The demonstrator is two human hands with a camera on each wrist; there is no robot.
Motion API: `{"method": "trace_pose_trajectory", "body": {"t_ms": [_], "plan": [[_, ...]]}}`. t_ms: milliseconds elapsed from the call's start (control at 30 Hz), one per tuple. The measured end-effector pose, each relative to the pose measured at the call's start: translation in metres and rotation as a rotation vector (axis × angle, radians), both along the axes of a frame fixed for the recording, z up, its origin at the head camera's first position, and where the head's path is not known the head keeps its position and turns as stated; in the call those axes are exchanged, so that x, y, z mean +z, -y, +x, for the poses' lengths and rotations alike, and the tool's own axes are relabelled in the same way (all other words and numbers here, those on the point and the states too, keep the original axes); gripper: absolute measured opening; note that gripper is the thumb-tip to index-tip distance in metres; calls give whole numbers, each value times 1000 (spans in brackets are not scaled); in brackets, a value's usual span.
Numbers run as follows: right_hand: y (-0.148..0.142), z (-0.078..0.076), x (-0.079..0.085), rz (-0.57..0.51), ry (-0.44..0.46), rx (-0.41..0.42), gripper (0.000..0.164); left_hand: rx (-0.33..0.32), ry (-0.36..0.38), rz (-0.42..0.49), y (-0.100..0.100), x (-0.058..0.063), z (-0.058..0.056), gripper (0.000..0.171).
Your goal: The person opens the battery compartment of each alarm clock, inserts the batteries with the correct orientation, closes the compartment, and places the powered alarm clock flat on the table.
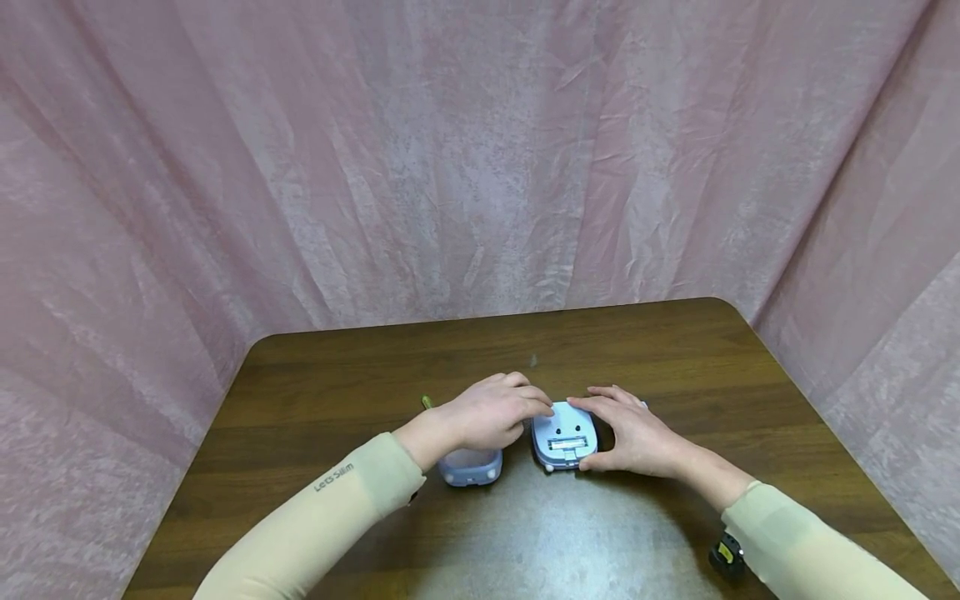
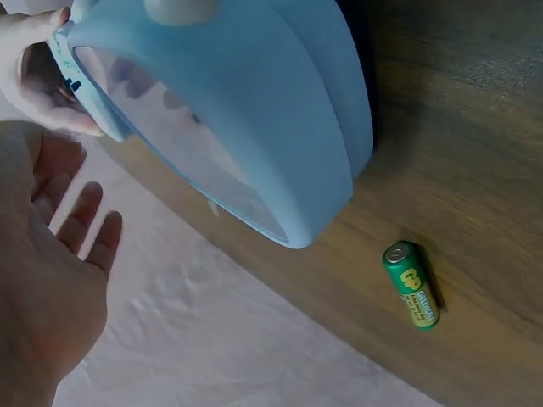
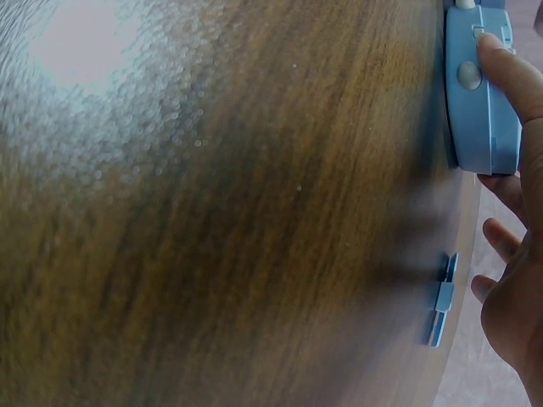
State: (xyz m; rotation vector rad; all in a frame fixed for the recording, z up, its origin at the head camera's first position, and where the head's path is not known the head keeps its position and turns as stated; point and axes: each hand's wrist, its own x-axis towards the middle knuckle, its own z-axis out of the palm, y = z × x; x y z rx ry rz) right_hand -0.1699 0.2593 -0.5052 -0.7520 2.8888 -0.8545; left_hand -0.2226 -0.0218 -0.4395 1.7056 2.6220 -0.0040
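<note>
A small light-blue clock (image 1: 564, 442) lies back side up on the table, its battery compartment (image 1: 567, 444) uncovered. My right hand (image 1: 637, 433) grips its right side, with the thumb (image 3: 509, 72) on the lower edge and fingers at the far edge. My left hand (image 1: 495, 417) reaches over from the left, its fingertips at the clock's upper left corner; whether they touch it I cannot tell. Beneath my left wrist stands a second blue clock-shaped thing (image 2: 288, 110) with a clear window. A green GP battery (image 2: 411, 284) lies on the wood beyond it.
A slim blue piece, seemingly the battery cover (image 3: 441, 301), lies on the table beyond my right hand. The brown wooden table (image 1: 337, 375) ends at a pink curtain (image 1: 480, 167) behind it. A small black object with a yellow label (image 1: 727, 554) sits by my right sleeve.
</note>
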Motion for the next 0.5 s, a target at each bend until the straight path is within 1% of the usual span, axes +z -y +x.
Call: {"method": "trace_pose_trajectory", "body": {"t_ms": [167, 267, 333, 500], "plan": [[0, 0, 0, 1, 8, -1, 93, 102, 74, 27, 3, -2, -2, 49], [0, 0, 0, 1, 8, 2, 93, 160, 112, 14, 4, -4, -2, 55], [0, 0, 0, 2, 10, 3, 94, 195, 128, -3, 4, -5, -1, 65], [-1, 0, 0, 9, 19, 3, 94, 273, 160, -23, 2, -8, 1, 95]]}}
